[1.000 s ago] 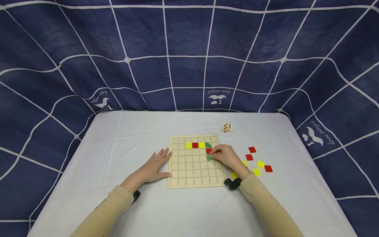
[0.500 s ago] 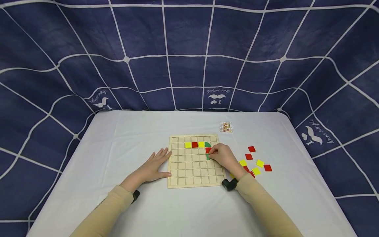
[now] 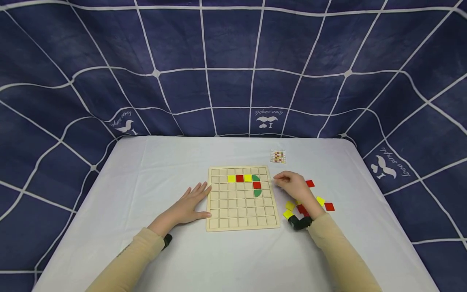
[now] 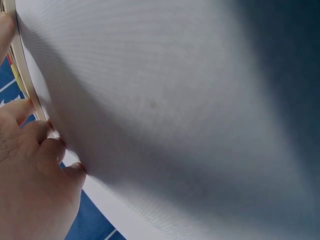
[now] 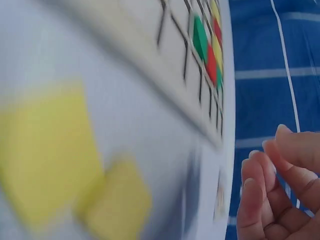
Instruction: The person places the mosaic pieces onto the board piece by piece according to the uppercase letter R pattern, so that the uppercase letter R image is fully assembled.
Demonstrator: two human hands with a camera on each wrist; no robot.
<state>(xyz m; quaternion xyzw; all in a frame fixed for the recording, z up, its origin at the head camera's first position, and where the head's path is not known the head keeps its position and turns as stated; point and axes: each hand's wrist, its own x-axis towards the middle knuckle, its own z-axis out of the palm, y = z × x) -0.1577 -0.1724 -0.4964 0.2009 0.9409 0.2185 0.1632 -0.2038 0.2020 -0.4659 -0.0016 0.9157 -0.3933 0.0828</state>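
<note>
A wooden grid board [image 3: 233, 203] lies on the white table. My left hand [image 3: 187, 209] rests spread at its left edge, thumb and fingertips touching the rim. Just past the board's right edge is my right hand [image 3: 294, 187], its fingers loosely bent; the right wrist view shows nothing between its fingertips [image 5: 282, 129]. One board row holds a yellow tile [image 3: 231, 179], a red tile [image 3: 239, 178], another yellow tile [image 3: 248, 178] and a green quarter-round piece [image 3: 255, 178]. Below that green piece sit a red tile [image 3: 257, 185] and a second green piece [image 3: 257, 193].
Loose yellow tiles [image 3: 288, 214] and red tiles [image 3: 329, 207] lie scattered right of the board, some hidden under the right hand and forearm. Behind the board's right corner lies a small pattern card [image 3: 278, 156]. A dark blue checked curtain [image 3: 233, 89] surrounds the table's far side.
My right hand has let go of the lower green piece, which stays in its cell, and has moved right, off the board. The left hand has kept its place.
</note>
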